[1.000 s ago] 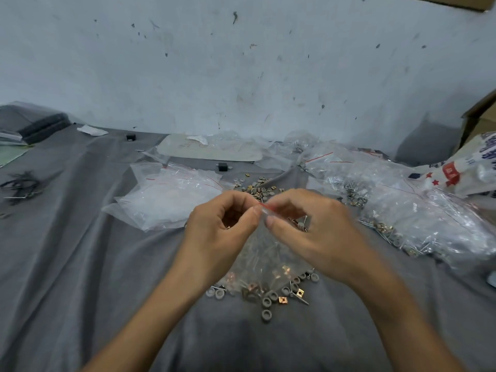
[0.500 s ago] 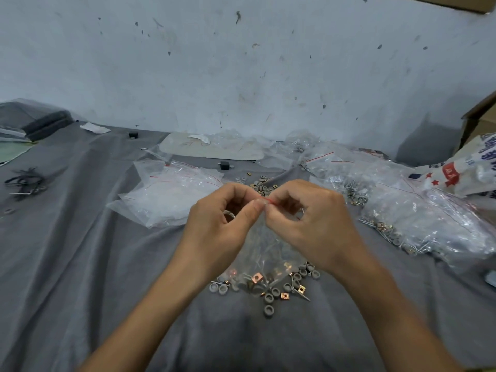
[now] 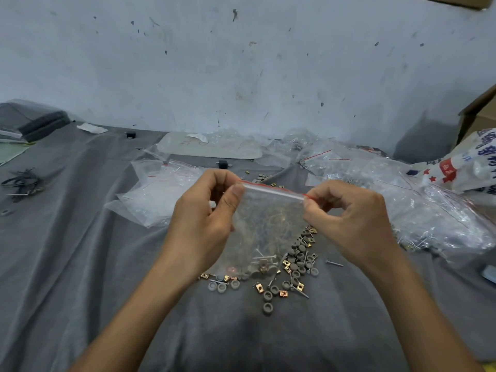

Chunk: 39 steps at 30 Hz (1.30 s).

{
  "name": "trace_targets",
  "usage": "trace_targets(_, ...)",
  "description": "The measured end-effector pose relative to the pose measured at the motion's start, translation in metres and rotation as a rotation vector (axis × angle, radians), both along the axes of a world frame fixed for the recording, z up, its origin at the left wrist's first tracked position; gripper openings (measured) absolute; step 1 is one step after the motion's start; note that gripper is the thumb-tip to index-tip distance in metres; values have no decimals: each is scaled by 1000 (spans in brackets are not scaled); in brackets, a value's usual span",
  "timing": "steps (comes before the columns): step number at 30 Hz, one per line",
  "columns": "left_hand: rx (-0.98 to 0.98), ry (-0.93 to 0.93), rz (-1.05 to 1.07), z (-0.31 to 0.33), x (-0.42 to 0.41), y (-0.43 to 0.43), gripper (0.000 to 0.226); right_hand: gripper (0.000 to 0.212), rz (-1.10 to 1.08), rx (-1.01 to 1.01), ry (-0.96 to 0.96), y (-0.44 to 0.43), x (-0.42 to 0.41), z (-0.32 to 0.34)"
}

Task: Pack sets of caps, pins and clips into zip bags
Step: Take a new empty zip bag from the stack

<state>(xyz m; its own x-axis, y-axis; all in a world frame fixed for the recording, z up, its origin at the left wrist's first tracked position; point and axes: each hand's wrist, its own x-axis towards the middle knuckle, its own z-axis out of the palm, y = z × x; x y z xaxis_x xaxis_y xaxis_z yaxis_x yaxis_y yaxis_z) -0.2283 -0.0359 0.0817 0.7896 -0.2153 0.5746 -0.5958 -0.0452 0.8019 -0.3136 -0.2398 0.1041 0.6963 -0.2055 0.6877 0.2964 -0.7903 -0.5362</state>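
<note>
Left: a heap of empty bags [image 3: 158, 191] on the grey-draped desk [image 3: 80, 264]. Centre: the left hand [image 3: 204, 224] pinches the left top corner of a clear zip bag [image 3: 264, 229], thumb in front, fingers behind. The bag hangs above the desk, with pins, caps and clips in its bottom, over a loose pile of parts [image 3: 292, 275]. The right hand [image 3: 354, 224] pinches the right end of its red seal strip. Right: filled bags [image 3: 429, 210].

Left hand [image 3: 201, 226] and right hand [image 3: 357, 226] were bare. Left forearm [image 3: 128, 318] and right forearm [image 3: 429, 318] were uncovered from wrist to frame edge. Left thumbnail [image 3: 238, 189] was short, trimmed. Knuckle creases showed on the right hand.
</note>
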Motion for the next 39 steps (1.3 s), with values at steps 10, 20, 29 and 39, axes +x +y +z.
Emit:
trace_targets(10, -116, 79, -16, 1, 20, 23, 20, 28, -76, 154, 41, -36, -12, -15)
trace_targets(20, 121, -52, -225, -12, 36, 1, 7, 21, 252, 484, 420, 11, 2, -58)
trace_targets(29, 67, 98, -305, -38, 42, -38, 12, 23, 361, 650, 425, -16, -10, -87)
trace_targets(39, 234, 151, -41, -77, 84, -2, 51, 12, -241, 1220, 111, -182, 11, -72)
